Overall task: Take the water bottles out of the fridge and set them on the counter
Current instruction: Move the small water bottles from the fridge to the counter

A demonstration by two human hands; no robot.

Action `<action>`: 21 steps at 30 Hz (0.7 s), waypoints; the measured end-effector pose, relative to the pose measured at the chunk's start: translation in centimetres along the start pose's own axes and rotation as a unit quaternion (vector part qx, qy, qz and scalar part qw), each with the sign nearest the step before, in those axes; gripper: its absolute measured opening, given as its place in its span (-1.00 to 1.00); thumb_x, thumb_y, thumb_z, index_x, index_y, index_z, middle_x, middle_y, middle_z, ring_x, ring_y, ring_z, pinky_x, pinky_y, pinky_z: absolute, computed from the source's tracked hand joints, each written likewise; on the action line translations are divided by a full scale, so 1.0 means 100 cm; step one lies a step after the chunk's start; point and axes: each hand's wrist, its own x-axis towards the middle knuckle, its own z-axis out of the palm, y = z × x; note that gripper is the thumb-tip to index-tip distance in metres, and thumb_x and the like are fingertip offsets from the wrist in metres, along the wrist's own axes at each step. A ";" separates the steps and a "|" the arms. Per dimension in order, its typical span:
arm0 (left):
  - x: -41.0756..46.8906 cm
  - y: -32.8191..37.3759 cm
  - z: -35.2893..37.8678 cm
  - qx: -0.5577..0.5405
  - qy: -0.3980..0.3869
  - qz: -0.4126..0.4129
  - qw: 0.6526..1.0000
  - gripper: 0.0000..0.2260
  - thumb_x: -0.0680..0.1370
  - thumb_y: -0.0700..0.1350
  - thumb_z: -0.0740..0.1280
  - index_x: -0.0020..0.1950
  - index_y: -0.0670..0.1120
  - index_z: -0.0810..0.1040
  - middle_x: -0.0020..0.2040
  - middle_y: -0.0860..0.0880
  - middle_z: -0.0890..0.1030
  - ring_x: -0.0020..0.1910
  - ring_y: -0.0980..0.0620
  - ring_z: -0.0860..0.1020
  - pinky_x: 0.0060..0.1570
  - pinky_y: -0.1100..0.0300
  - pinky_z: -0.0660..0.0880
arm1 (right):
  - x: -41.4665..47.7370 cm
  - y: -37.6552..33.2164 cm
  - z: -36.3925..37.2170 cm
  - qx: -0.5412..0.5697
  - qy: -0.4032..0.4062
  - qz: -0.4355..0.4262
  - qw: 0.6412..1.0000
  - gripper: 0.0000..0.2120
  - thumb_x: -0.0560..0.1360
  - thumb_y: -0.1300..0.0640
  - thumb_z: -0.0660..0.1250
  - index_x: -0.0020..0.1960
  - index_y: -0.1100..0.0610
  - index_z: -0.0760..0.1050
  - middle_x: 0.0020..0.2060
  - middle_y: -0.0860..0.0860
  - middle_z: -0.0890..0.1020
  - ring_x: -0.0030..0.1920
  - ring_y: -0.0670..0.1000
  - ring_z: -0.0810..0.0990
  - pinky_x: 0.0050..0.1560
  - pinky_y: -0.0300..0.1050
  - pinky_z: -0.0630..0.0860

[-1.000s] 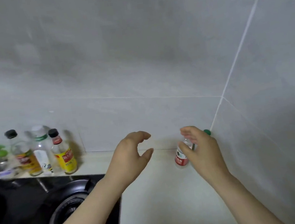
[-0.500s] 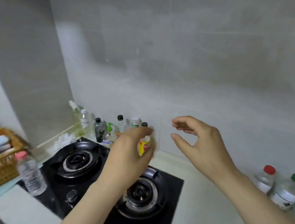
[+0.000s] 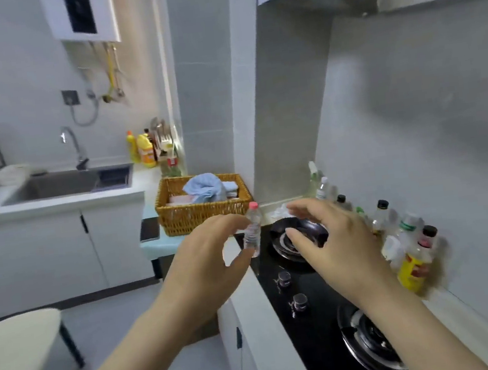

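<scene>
Beside stove (image 3: 273, 298), upright water bottle (image 3: 253, 234), beyond left grip (image 3: 205, 265)

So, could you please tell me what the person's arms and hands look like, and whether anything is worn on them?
The left forearm and right forearm are bare as far as the picture reaches, with no sleeves in view. The left hand and right hand wear no gloves, and no ring, watch or bracelet shows on the fingers or wrists.

Clear pink-capped water bottle (image 3: 253, 233), upright
</scene>
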 end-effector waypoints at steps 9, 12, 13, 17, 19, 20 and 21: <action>-0.082 -0.087 -0.142 0.092 0.119 -0.119 0.982 -0.69 0.50 -0.05 0.40 0.23 0.05 0.52 0.14 0.16 0.56 0.09 0.22 0.51 0.07 0.39 0.47 | 0.042 -0.139 0.115 0.095 -0.059 -0.173 0.978 -0.69 0.48 0.14 0.47 0.21 0.06 0.58 0.08 -0.08 0.66 0.09 -0.24 0.50 0.09 -0.49 0.42; -0.120 -0.114 -0.199 0.141 0.169 -0.148 0.964 -0.68 0.49 -0.06 0.42 0.23 0.02 0.54 0.10 0.14 0.59 0.07 0.20 0.54 0.08 0.22 0.52 | 0.046 -0.204 0.158 0.126 -0.071 -0.227 0.963 -0.66 0.47 0.14 0.48 0.23 0.09 0.58 0.08 -0.04 0.68 0.07 -0.23 0.52 0.06 -0.55 0.39; -0.134 -0.123 -0.218 0.156 0.178 -0.162 0.958 -0.68 0.48 -0.06 0.42 0.23 0.01 0.55 0.10 0.14 0.60 0.07 0.19 0.54 0.09 0.21 0.52 | 0.045 -0.227 0.171 0.138 -0.076 -0.243 0.957 -0.65 0.46 0.15 0.49 0.24 0.11 0.58 0.09 -0.03 0.68 0.07 -0.20 0.54 0.09 -0.48 0.41; -0.195 -0.152 -0.294 0.214 0.227 -0.204 0.928 -0.71 0.47 -0.08 0.44 0.19 -0.01 0.57 0.06 0.16 0.59 0.03 0.23 0.53 0.03 0.36 0.47 | 0.035 -0.318 0.224 0.184 -0.092 -0.306 0.929 -0.63 0.46 0.15 0.50 0.24 0.11 0.58 0.09 -0.02 0.69 0.08 -0.09 0.63 0.12 -0.18 0.55; -0.226 -0.161 -0.328 0.234 0.242 -0.229 0.913 -0.70 0.48 -0.07 0.43 0.20 0.00 0.56 0.08 0.17 0.58 0.05 0.24 0.51 0.05 0.33 0.47 | 0.026 -0.362 0.247 0.208 -0.103 -0.333 0.914 -0.65 0.46 0.14 0.49 0.24 0.09 0.58 0.08 -0.05 0.68 0.07 -0.08 0.64 0.12 -0.16 0.56; -0.242 -0.165 -0.343 0.243 0.247 -0.240 0.907 -0.70 0.49 -0.07 0.42 0.21 0.00 0.55 0.09 0.17 0.58 0.06 0.24 0.50 0.07 0.30 0.47 | 0.021 -0.383 0.258 0.221 -0.108 -0.345 0.906 -0.66 0.47 0.15 0.49 0.23 0.08 0.58 0.08 -0.06 0.68 0.06 -0.08 0.63 0.10 -0.15 0.57; -0.258 -0.169 -0.357 0.252 0.254 -0.250 0.900 -0.70 0.49 -0.07 0.42 0.22 0.01 0.55 0.09 0.17 0.58 0.06 0.24 0.50 0.08 0.28 0.47 | 0.016 -0.404 0.268 0.233 -0.111 -0.355 0.898 -0.67 0.47 0.15 0.49 0.22 0.07 0.58 0.07 -0.07 0.68 0.04 -0.08 0.63 0.08 -0.15 0.57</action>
